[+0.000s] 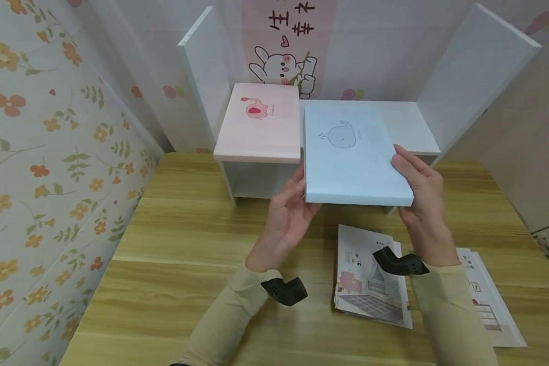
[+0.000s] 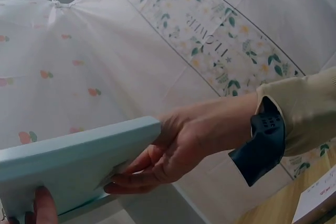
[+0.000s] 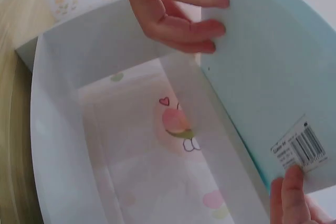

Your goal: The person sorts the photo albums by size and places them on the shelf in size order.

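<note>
A light blue hardcover book [image 1: 347, 157] with a whale drawing is held flat in the air by both hands, its near edge low over the table. My left hand [image 1: 290, 211] holds its left near corner, fingers under the cover. On the right edge my right hand [image 1: 421, 190] grips with the thumb on top and fingers beneath. The right wrist view shows the underside with a barcode label [image 3: 302, 148] near the right fingertips. Just left of it, a pink book [image 1: 258, 124] with an elephant drawing lies flat on a white shelf unit [image 1: 402, 124].
Tall white side panels [image 1: 478, 76] rise at both ends of the shelf unit. On the wooden table [image 1: 174, 244] lie a printed booklet [image 1: 370, 277] and, farther right, printed sheets [image 1: 494, 305]. Floral cloth [image 1: 50, 178] hangs along the left.
</note>
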The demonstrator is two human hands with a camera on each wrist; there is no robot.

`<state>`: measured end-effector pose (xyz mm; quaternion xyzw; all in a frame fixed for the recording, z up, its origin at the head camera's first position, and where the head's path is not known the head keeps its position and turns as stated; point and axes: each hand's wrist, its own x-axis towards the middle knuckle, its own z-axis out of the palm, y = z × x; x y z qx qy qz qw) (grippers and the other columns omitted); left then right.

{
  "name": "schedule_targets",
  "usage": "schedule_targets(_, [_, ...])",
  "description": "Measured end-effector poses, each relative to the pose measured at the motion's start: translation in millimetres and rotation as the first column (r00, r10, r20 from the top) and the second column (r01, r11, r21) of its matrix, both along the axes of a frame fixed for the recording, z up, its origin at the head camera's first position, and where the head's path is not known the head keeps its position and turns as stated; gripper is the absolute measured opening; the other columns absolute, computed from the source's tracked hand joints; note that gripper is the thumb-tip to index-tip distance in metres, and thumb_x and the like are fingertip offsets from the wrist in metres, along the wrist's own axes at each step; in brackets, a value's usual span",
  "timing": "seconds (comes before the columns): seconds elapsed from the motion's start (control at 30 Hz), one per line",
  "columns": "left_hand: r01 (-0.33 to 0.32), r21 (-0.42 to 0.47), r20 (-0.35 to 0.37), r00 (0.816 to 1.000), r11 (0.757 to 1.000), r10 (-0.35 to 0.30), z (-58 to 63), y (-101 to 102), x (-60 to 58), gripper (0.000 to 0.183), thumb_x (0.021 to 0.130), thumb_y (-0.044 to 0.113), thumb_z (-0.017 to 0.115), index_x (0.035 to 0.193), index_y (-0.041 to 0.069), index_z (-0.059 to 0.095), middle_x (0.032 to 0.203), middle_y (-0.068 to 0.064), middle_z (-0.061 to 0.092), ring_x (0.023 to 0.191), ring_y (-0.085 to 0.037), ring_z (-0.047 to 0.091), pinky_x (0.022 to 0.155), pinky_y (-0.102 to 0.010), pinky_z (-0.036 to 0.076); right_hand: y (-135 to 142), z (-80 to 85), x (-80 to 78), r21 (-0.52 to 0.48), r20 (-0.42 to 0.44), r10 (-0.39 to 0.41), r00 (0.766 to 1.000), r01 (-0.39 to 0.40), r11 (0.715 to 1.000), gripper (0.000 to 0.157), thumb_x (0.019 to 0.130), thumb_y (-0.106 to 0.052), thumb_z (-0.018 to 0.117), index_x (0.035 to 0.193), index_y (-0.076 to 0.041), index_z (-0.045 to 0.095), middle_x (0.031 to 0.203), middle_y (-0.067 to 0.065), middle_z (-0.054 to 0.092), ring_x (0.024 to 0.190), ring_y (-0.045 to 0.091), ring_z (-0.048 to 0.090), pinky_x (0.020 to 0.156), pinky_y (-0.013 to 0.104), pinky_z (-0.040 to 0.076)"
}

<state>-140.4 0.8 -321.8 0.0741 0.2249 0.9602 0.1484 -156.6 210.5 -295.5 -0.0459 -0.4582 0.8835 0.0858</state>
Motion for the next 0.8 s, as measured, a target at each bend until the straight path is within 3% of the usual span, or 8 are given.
schedule_targets(0.13, [0.041, 0.032, -0.135, 0.990, 0.999, -0.036, -5.5, -2.5, 2.3, 0.059, 0.087, -0.001, 0.034, 0.145, 0.003, 0.030, 0.131, -0.005, 0.046, 0.100, -0.011, 0.055, 0.090, -0.021, 0.046, -2.5, 0.6, -0.8, -0.052, 0.002, -0.033, 0.999, 0.033, 0.998, 0.028, 0.080, 0.001, 0.071, 0.108, 0.002, 0.068, 0.121, 0.013, 0.050, 0.095, 0.020, 0.064, 0.074, 0.030, 0.053])
schedule_targets(0.3, [-0.010, -0.022, -0.213, 0.977, 1.000, 0.006, -8.9, -3.9, 6.5, 0.065, 0.083, -0.012, 0.034, 0.146, -0.003, 0.022, 0.140, -0.010, 0.038, 0.110, -0.013, 0.052, 0.096, -0.022, 0.042, -1.5, -1.7, 0.8, -0.042, -0.004, -0.033, 0.999, 0.032, 0.999, 0.026, 0.081, 0.000, 0.070, 0.107, 0.002, 0.068, 0.117, 0.013, 0.054, 0.093, 0.019, 0.064, 0.074, 0.029, 0.054])
schedule_targets(0.5, [-0.041, -0.060, -0.223, 0.975, 0.997, 0.027, -10.1, -3.9, 7.4, 0.064, 0.085, -0.016, 0.032, 0.146, -0.004, 0.018, 0.146, -0.016, 0.029, 0.112, -0.012, 0.052, 0.098, -0.022, 0.041, -0.5, -4.8, 4.7, -0.003, -0.017, -0.008, 1.000, 0.008, 1.000, 0.029, 0.084, -0.002, 0.068, 0.112, 0.001, 0.066, 0.122, 0.011, 0.051, 0.099, 0.020, 0.061, 0.077, 0.029, 0.053])
schedule_targets(0.8, [-0.044, -0.024, -0.164, 0.986, 0.999, 0.039, -9.3, -0.5, 1.0, 0.060, 0.086, -0.015, 0.033, 0.144, -0.006, 0.022, 0.138, -0.011, 0.040, 0.109, -0.014, 0.054, 0.096, -0.022, 0.042, 2.7, -7.4, 7.4, 0.087, -0.061, 0.038, 0.997, -0.032, 0.996, 0.036, 0.087, -0.004, 0.064, 0.124, -0.003, 0.061, 0.130, 0.008, 0.044, 0.111, 0.020, 0.049, 0.082, 0.023, 0.052])
